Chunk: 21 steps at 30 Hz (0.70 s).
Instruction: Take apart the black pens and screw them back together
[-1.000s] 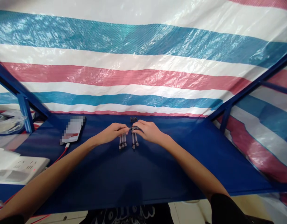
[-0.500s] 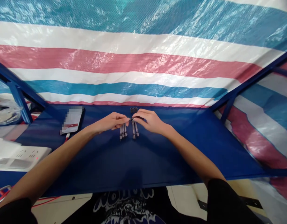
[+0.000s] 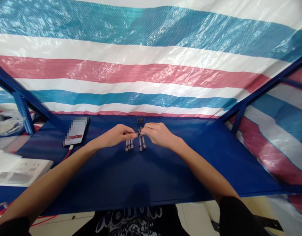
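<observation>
My left hand [image 3: 114,135] and my right hand [image 3: 158,134] meet at mid-table, each closed in a pinch. Between their fingertips is a thin dark piece [image 3: 138,133], too small to identify. Below the left fingers lie three slim, translucent, pale-purple sticks [image 3: 129,144] with dark ends, side by side. Two similar sticks [image 3: 142,143] lie under and beside my right fingertips. Their upper parts are partly covered by the fingers. Just behind the hands stand three small dark cylinders [image 3: 140,120] in a row.
A phone [image 3: 76,131] with a red charging cable lies on the blue table [image 3: 111,183] to the left. Nearer me on that side is a white power strip [image 3: 30,168]. Blue metal bars [image 3: 239,116] and a striped tarp [image 3: 141,73] enclose the table.
The view has tilted up slightly, so everything sits lower in the picture. Both hands stay pinched together over the sticks, with the right fingers drawn closer together.
</observation>
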Tool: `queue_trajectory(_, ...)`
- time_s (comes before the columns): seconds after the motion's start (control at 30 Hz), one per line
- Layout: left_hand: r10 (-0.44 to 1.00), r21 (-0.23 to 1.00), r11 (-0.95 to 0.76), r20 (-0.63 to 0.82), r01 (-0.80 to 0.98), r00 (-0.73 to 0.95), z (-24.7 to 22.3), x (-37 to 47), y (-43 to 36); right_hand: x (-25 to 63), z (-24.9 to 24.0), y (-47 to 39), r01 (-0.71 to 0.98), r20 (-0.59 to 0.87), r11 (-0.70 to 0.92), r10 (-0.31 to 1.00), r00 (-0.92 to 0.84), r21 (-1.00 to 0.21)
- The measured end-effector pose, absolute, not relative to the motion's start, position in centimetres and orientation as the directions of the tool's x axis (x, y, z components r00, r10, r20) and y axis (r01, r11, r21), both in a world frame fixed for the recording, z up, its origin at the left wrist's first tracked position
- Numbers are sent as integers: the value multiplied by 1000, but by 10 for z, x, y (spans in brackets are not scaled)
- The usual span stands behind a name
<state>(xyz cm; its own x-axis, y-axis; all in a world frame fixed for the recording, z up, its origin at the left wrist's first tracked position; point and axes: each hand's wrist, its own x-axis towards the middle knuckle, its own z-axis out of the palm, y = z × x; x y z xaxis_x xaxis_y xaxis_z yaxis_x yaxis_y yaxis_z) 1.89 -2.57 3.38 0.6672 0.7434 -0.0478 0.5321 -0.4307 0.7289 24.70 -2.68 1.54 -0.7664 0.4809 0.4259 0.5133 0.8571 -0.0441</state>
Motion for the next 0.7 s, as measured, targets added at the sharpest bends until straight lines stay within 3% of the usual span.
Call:
queue_trajectory(0.17, 744, 621, -527, 8, 580, 668, 40, 18, -33, 247, 20, -27, 493, 408, 847, 529, -744, -199)
queue_trajectory(0.4, 632, 247, -772, 210, 585, 746, 35, 15, -36, 247, 30, -26, 442, 279, 761, 606, -745, -475)
queue_trajectory(0.57, 454, 31, -878, 370, 478, 811, 31, 15, -38, 253, 33, -21, 345, 54, 511, 614, -787, -787)
queue_trajectory(0.7, 355, -148, -881, 422, 450, 834, 33, 17, -43, 257, 30, -17, 253, -35, 340, 534, -845, -906)
